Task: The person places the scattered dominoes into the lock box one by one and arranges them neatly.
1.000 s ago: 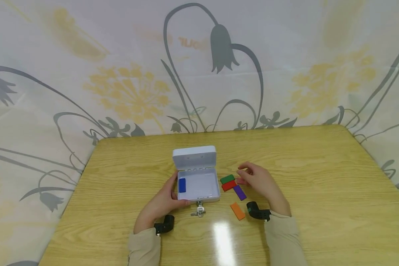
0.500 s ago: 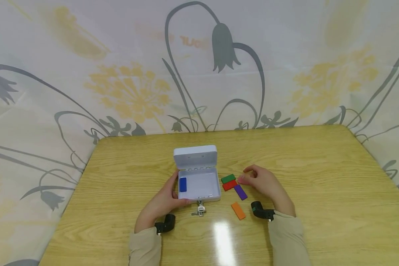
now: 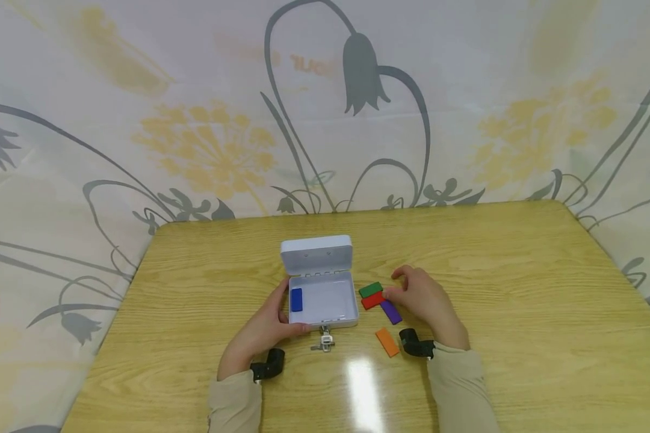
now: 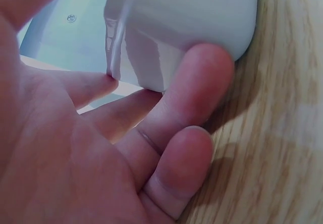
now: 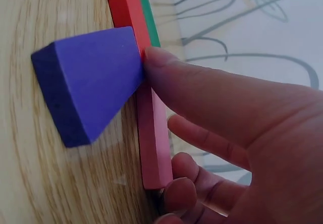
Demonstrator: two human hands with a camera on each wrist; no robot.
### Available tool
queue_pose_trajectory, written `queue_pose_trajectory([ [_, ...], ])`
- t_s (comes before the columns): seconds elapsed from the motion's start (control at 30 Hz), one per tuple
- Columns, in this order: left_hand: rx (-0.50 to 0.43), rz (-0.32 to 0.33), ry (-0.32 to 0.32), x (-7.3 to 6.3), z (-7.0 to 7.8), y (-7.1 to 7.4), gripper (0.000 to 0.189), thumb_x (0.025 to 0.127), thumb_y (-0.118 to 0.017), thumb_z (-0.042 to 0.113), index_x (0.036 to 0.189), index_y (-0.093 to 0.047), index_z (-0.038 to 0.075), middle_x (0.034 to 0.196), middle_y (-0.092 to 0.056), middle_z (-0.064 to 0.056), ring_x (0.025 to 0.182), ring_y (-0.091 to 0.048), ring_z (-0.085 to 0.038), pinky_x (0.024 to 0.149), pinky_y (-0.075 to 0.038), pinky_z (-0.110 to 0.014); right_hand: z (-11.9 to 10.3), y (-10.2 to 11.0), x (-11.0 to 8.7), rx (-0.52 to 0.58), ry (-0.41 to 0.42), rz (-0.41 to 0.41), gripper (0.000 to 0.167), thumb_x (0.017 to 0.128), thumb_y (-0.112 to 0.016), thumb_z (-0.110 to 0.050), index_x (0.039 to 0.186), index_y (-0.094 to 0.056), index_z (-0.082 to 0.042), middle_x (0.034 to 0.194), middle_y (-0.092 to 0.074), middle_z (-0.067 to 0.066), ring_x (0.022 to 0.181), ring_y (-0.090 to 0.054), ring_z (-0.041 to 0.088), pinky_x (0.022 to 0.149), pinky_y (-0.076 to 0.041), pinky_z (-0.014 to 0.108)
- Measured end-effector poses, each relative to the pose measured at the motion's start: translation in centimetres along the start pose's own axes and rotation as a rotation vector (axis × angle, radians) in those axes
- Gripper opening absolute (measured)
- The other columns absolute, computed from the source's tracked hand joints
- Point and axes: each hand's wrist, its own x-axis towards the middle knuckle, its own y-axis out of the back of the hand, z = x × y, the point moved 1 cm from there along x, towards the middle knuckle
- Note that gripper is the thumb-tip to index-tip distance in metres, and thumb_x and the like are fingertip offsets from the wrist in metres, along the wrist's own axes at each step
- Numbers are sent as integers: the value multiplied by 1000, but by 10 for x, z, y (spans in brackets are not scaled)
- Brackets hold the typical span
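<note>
A small white metal cash box (image 3: 325, 300) stands on the table with its lid up. My left hand (image 3: 265, 328) grips its left side, thumb along the front edge and fingers against the wall in the left wrist view. Inside, a flat blue block (image 3: 297, 299) lies at the left. My right hand (image 3: 425, 300) pinches a pink block (image 5: 154, 148) between thumb and fingers, in line with a red block (image 5: 123, 4). The thumb tip also lies by the end of a purple block (image 5: 96, 82). A green block (image 3: 371, 290) lies against the red one.
An orange block (image 3: 387, 342) lies apart, nearer the front. From the box's front hangs a metal latch with a key (image 3: 326, 341). The wooden table (image 3: 520, 300) ends at a patterned curtain (image 3: 222, 120).
My right hand shifts a little right, then back left, bringing the thumb and fingers close to the red and purple blocks. The left hand and the box stay put.
</note>
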Motion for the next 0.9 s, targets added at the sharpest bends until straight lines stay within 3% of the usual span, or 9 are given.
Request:
queue_pose_trajectory([
  [0.1, -2, -9, -5, -5, 9, 2, 97, 72, -75, 14, 143, -9, 4, 98, -46, -17, 64, -46, -15, 58, -39, -26, 0, 0, 0, -6, 11, 10, 42, 81, -64, -35, 110, -56, -6, 82, -50, 6, 69, -45, 19, 59, -36, 31],
  [0.23, -4, -19, -13, -3, 8, 2, 98, 72, -75, 14, 143, -8, 5, 99, -47, -18, 64, -46, -15, 58, -39, -26, 0, 1, -2, -8, 28, 25, 37, 83, -63, -34, 107, -58, -7, 85, -50, 5, 72, -46, 19, 62, -36, 32],
  [0.43, 4, -6, -8, 7, -11, -1, 102, 70, -77, 19, 144, -8, 9, 90, -48, -15, 62, -46, -16, 55, -39, -27, 0, 2, -4, 1, 36, 45, 32, 83, -62, -34, 100, -60, -7, 88, -51, 7, 76, -47, 20, 67, -38, 35],
  [0.6, 28, 1, -8, 16, -29, -2, 105, 68, -78, 29, 145, -8, 17, 88, -48, -10, 63, -47, -15, 55, -40, -27, 2, 3, -3, 17, 23, 50, 33, 82, -65, -30, 103, -60, -6, 93, -52, 10, 80, -48, 22, 71, -39, 37],
  [0.9, 38, -9, -18, 17, -31, -2, 107, 67, -78, 34, 145, -7, 17, 88, -47, -10, 62, -47, -16, 54, -40, -27, 6, 7, 0, 44, 12, 32, 34, 80, -66, -22, 108, -58, -3, 82, -57, 4, 71, -50, 19, 65, -40, 32],
])
